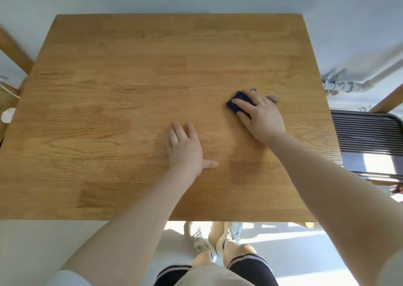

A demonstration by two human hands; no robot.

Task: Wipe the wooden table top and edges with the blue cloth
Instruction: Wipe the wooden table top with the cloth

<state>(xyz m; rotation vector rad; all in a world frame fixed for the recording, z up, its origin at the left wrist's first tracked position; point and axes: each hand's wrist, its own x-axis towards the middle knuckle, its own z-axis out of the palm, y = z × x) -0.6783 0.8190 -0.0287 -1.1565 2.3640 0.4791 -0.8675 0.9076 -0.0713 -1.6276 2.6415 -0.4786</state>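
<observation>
Pressing blue cloth (238, 102) onto wooden table (130, 111): right hand (260, 115); left hand (185, 148) flat.

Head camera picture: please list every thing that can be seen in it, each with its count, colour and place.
rectangular wooden table top: one, light brown, fills the middle
folded dark blue cloth: one, on the table's right part, under the right hand
dark slatted metal chair: one, black, right of the table
white pipe with grey fittings: one, on the floor at the far right
slanted wooden bar: one, brown, left of the table
pale sneakers: two, on the floor below the near edge
left hand: one, flat on the table, centre
right hand: one, fingers pressing on the cloth
</observation>
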